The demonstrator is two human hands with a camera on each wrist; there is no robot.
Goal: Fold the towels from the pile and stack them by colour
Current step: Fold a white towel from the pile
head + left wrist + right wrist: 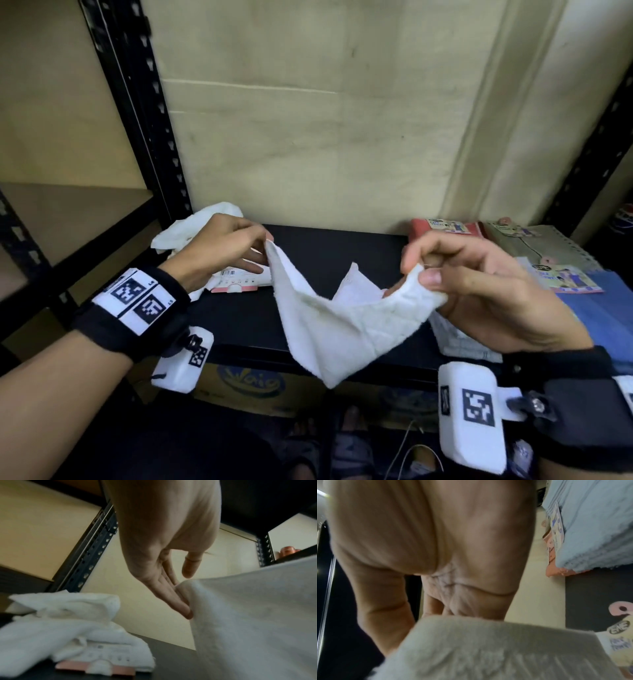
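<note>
The left hand [219, 246] and right hand [479, 291] each pinch a corner of the white towel [329, 322], ready to fold. Next, bring the corners together.

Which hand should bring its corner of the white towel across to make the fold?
Probably the left hand. It pinches the white towel by a single corner, free to swing across. The right hand grips a thicker bunched edge and could just hold steady.
</note>
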